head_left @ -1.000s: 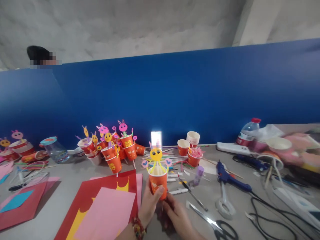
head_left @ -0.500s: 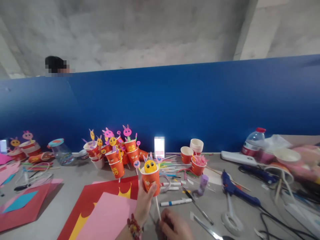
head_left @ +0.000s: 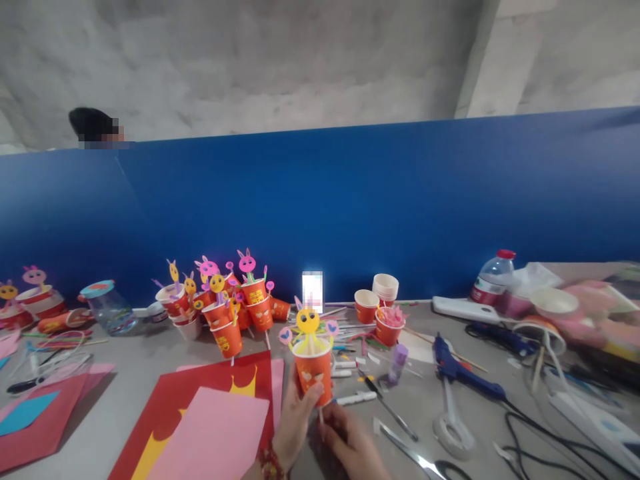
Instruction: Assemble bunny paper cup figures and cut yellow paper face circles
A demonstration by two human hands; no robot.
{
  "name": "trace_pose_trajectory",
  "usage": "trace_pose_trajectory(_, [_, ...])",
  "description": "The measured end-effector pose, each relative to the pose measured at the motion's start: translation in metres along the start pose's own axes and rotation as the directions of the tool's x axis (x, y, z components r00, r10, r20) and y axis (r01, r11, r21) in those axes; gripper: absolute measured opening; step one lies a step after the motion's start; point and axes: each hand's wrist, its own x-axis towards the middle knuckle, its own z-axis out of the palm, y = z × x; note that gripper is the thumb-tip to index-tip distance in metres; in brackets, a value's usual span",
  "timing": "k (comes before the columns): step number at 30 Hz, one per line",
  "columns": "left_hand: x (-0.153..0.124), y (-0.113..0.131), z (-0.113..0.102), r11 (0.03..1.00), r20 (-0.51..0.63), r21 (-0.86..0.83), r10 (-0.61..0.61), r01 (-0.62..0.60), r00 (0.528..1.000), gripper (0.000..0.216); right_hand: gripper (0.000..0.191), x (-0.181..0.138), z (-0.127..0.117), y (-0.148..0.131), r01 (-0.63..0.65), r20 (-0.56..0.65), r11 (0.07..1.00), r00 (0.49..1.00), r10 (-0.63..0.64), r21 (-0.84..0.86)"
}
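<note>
Newly risen: yellow puppet head (head_left: pixel 307 321) above orange cup (head_left: pixel 313 375); left hand (head_left: pixel 295 421) grip holds cup; right hand (head_left: pixel 350 443) pinches half-hidden stick (head_left: pixel 321 416).

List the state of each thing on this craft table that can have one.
Orange paper cup with yellow bunny puppet: upright, held, puppet raised above the rim.
Left hand: closed around the cup's side.
Right hand: pinching the thin white stick under the cup.
Clear plastic water bottle: upright, red cap on.
Blue glue gun: lying on its side.
Clear jar with blue lid: lidded, tipped over.
Stack of white paper cups: upright, nested.
</note>
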Motion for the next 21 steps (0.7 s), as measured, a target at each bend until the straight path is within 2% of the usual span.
trace_pose_trajectory(3, [0.011,0.013,-0.005,0.991,-0.091,-0.117,0.053,-0.063,0.994,0.042,0.025,-0.003,0.0,-0.001,-0.049,0.074,0.98,0.995,0.064,-0.191])
trace_pose_trajectory(6, [0.016,0.019,-0.007,0.983,-0.097,-0.155,0.079,-0.094,0.992,0.045,0.02,-0.004,-0.001,-0.001,-0.025,0.059,0.975,0.997,0.039,-0.223])
trace_pose_trajectory(9, [0.01,0.012,-0.005,0.996,-0.062,-0.063,0.057,-0.061,0.996,0.051,0.028,-0.001,0.0,0.0,-0.027,0.01,0.992,1.0,0.029,-0.123])
trace_pose_trajectory(12, [0.001,-0.002,0.0,0.997,0.01,0.078,0.022,-0.023,1.0,0.053,0.044,0.002,0.0,0.0,-0.02,-0.037,0.997,0.999,0.023,0.068])
trace_pose_trajectory(15, [-0.005,-0.009,0.003,0.993,0.076,0.118,0.013,-0.022,0.997,0.056,0.054,0.004,0.002,0.001,0.023,-0.078,0.98,0.997,-0.007,0.198])
trace_pose_trajectory(21, [-0.005,-0.008,0.001,0.987,0.099,0.161,0.013,-0.029,0.995,0.056,0.056,0.005,0.002,0.0,-0.025,-0.1,0.973,0.994,0.049,0.231])
